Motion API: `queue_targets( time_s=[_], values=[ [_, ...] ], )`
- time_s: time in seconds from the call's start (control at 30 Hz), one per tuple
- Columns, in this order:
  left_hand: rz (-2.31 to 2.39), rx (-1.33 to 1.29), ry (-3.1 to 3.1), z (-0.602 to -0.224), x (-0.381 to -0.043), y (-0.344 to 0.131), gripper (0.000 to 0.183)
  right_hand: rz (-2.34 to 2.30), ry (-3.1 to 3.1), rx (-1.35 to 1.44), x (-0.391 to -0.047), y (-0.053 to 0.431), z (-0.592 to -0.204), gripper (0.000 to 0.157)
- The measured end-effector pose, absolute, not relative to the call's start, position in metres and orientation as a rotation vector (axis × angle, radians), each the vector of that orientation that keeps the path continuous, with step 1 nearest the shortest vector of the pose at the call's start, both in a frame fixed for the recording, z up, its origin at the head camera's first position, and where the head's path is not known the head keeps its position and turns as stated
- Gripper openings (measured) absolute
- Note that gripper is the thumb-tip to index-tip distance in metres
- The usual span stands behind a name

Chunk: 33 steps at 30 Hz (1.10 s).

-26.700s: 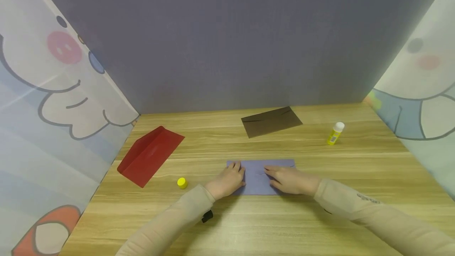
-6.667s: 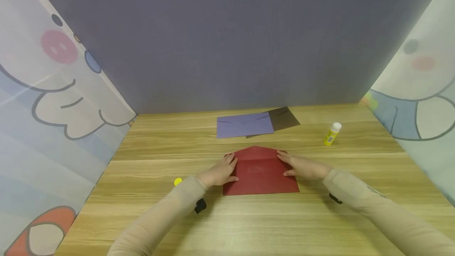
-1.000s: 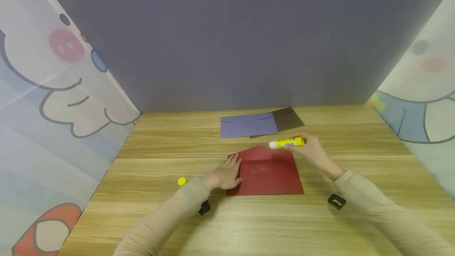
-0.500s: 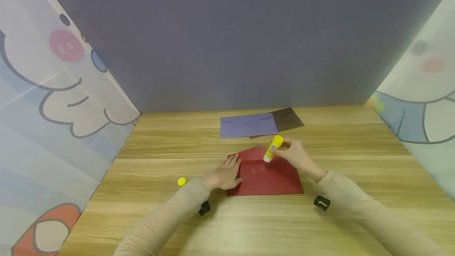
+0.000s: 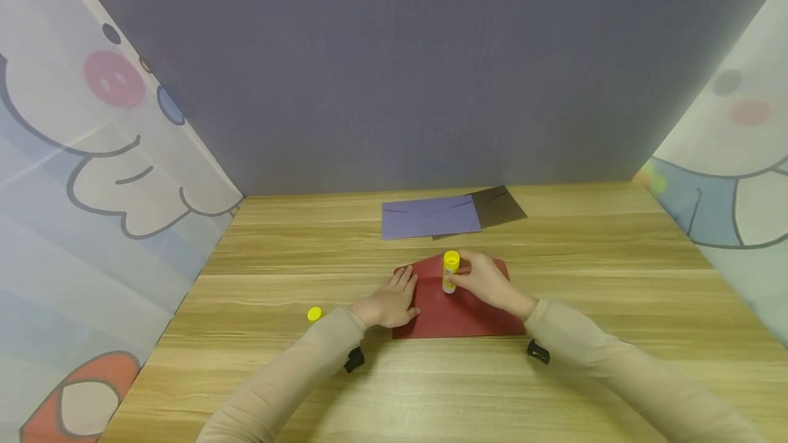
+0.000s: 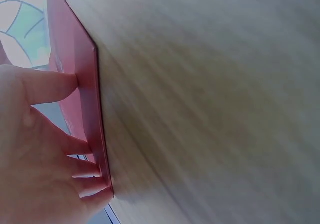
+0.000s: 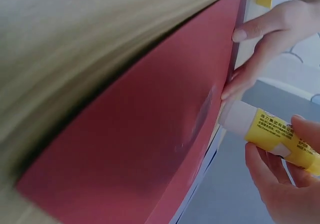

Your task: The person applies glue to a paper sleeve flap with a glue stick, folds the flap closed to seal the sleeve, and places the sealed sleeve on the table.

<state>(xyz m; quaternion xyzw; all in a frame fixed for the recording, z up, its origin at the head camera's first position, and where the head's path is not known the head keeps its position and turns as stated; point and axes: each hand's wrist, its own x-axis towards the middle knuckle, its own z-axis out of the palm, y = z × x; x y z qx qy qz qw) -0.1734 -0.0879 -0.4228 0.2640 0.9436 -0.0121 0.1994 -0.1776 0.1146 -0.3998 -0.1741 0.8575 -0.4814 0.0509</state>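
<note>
A red envelope (image 5: 458, 316) lies on the wooden table with its flap opened away from me. My left hand (image 5: 392, 301) rests spread on its left edge; in the left wrist view the fingertips (image 6: 90, 184) press along that edge. My right hand (image 5: 489, 284) pinches a yellow glue stick (image 5: 451, 271) by its barrel, white end down, over the middle of the envelope. The right wrist view shows the white end of the glue stick (image 7: 237, 118) close over the red paper, near a shiny smear (image 7: 202, 114) by the fold.
Behind the red envelope, a purple envelope (image 5: 427, 217) overlaps a dark brown envelope (image 5: 501, 206). A yellow cap (image 5: 314, 314) stands left of my left sleeve. A grey wall (image 5: 425, 74) closes off the back of the table, with cartoon-printed curtains (image 5: 104, 176) at the sides.
The right hand has brought the glue stick left and toward me, turning it from lying sideways to upright with its white end down. The left hand has stayed on the red envelope.
</note>
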Motion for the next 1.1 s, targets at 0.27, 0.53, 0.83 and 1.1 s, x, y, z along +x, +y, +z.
queue_targets(
  time_s=[0.27, 0.53, 0.83, 1.1],
  values=[
    [-0.043, 0.731, 2.634, -0.423, -0.173, -0.088, 0.065, -1.453, 2.6, -0.561, -0.176, 0.104, -0.402, 0.026],
    [-0.059, 0.732, 2.633, -0.419, -0.173, -0.087, 0.065, -1.408, 2.613, -0.559, -0.179, 0.098, -0.403, 0.036],
    [-0.047, 0.727, 2.632, -0.419, -0.172, -0.088, 0.065, -1.348, 2.66, -0.772, -0.179, 0.095, -0.409, 0.028],
    [-0.057, 0.732, 2.63, -0.421, -0.174, -0.088, 0.066, -1.293, 2.651, -0.77, -0.178, 0.097, -0.405, 0.024]
  ],
)
